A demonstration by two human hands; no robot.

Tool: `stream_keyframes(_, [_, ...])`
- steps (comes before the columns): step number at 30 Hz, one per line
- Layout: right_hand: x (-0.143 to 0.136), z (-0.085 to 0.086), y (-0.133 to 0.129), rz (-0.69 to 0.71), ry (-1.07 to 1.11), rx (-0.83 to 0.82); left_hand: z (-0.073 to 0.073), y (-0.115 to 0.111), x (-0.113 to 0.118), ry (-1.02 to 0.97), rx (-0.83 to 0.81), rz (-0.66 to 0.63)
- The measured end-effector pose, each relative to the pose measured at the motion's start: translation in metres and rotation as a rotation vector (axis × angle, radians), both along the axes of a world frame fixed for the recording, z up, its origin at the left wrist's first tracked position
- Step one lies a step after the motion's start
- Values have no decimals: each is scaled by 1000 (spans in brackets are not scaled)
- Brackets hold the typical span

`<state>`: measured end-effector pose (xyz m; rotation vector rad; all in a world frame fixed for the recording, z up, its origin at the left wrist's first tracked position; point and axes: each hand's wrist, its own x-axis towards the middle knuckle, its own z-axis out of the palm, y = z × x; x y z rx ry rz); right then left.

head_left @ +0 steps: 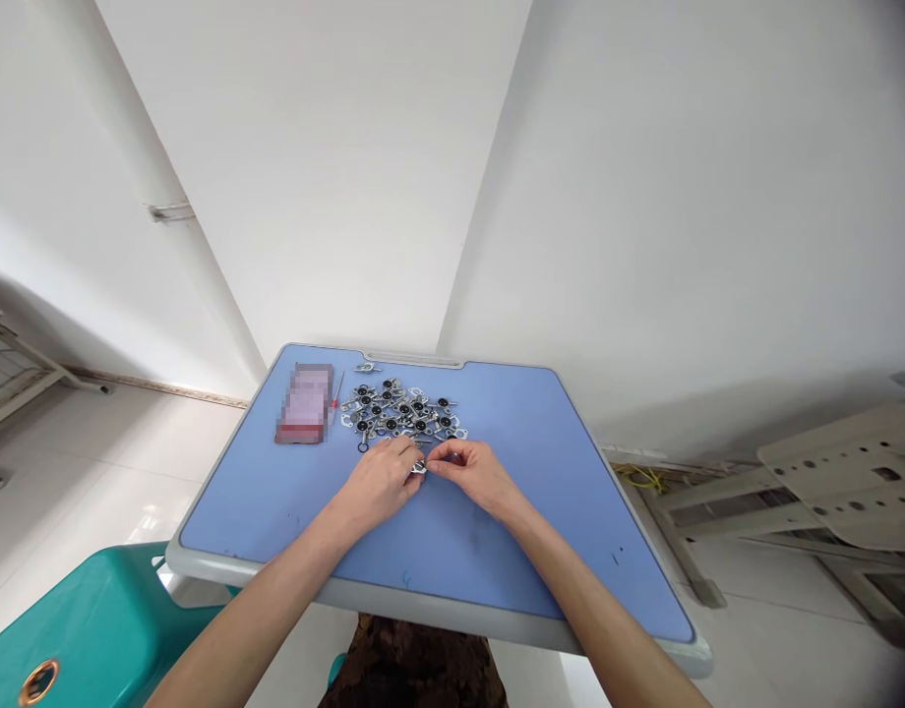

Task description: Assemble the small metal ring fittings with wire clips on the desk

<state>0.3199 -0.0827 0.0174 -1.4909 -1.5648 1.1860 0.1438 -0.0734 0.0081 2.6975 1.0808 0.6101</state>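
Near the middle of a blue table, my left hand (385,479) is closed on a small metal part (418,467), which shows at its fingertips. My right hand (473,474) meets it from the right, thumb and fingers pinched together at the part's edge; anything inside that pinch is too small to make out. Just beyond both hands lies a loose pile of metal parts with round black pieces (392,425). A black ring (362,446) rests at the pile's near left edge.
The blue table (526,551) has a pixelated rectangular object (305,403) at left, beside a thin red tool (335,401). Another metal part (367,368) lies near the far edge. A green stool (90,629) stands at lower left, metal frames (851,482) at right.
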Motion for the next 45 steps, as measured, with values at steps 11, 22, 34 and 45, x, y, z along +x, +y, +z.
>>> stream_keyframes(11, [-4, 2, 0, -38, -30, 37, 4, -1, 2, 41, -12, 5])
stream_keyframes(22, [14, 14, -7, 27, 33, -16, 8, -3, -3, -63, 1, -55])
stream_keyframes(34, [8, 11, -9, 110, 77, -206, 12, -4, -4, -137, -115, -42])
stream_keyframes(45, [11, 9, -9, 159, -3, -147, 10, 1, -7, -135, -226, 22])
